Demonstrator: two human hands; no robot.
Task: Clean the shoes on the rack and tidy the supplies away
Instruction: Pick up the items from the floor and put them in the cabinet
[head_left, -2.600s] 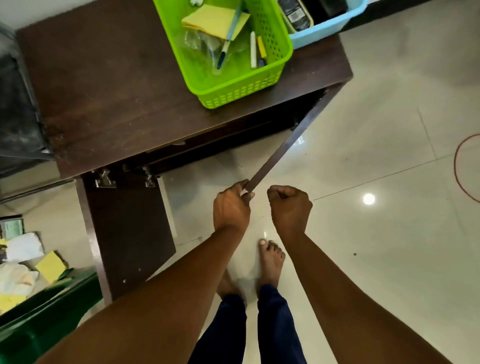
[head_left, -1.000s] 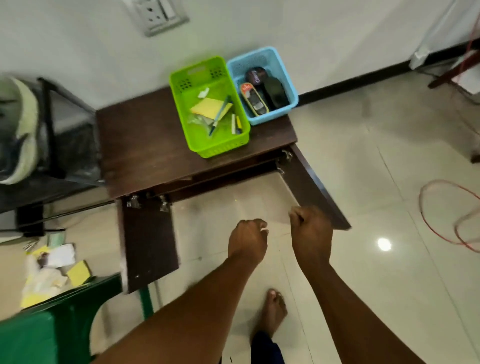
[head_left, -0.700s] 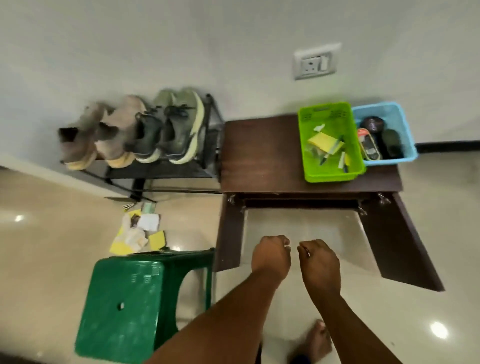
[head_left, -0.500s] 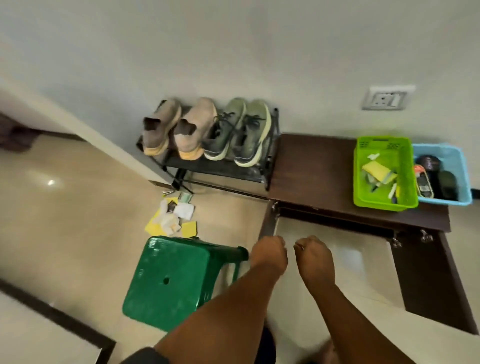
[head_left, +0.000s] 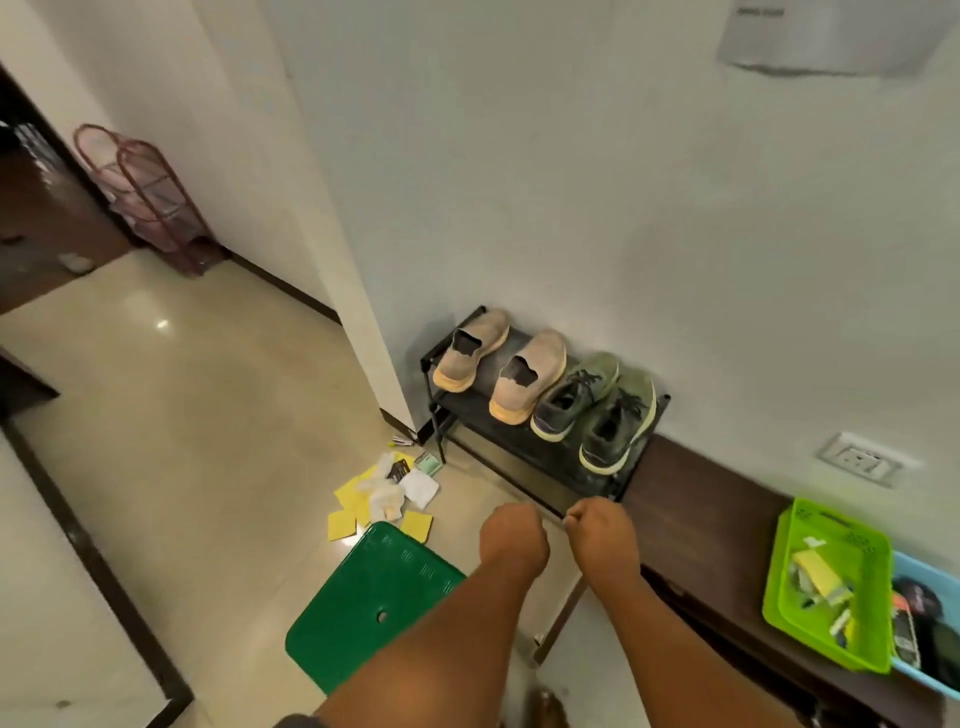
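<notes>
Shoes (head_left: 545, 384) on rack (head_left: 530, 447), 12 o'clock | left hand (head_left: 514, 538), right hand (head_left: 602, 530): fingers curled, holding nothing | likely light, soft uppers; grasp by heel collar

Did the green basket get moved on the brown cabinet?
No. The green basket sits on the brown cabinet top, right beside the blue basket, as before. Only the camera turned.

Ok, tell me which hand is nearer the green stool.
Left. The left hand hangs just past the green stool at its far right corner; the right hand is further right, toward the dark cabinet.
</notes>
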